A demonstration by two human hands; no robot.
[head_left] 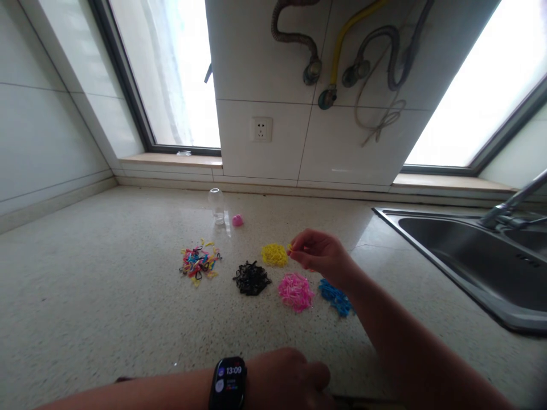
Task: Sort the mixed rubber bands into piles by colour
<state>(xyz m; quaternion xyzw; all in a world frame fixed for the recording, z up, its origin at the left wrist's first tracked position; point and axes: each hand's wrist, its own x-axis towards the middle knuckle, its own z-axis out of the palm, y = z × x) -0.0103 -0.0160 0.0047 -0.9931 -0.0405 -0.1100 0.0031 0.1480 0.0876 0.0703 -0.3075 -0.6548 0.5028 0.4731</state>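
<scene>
My right hand point(318, 250) is above the counter beside the yellow pile of small rubber bands point(274, 254). Its thumb and forefinger pinch a yellow rubber band point(290, 247). Below the wrist lies a blue pile point(335, 296), partly covered by my forearm. A pink pile point(296, 292) and a black pile point(252, 278) sit to the left of it. Farther left is a loose pile of mixed colours point(199, 263). Near the counter's front edge, my left hand point(286, 378) rests with curled fingers, a watch on its wrist; the inside of that hand is hidden.
Behind the piles stand a clear small bottle point(217, 206) and a pink cap point(237, 220). A steel sink point(461, 256) with a faucet point(517, 199) is at the right. The tiled wall has a socket point(261, 129) and hanging hoses point(342, 45) between two windows.
</scene>
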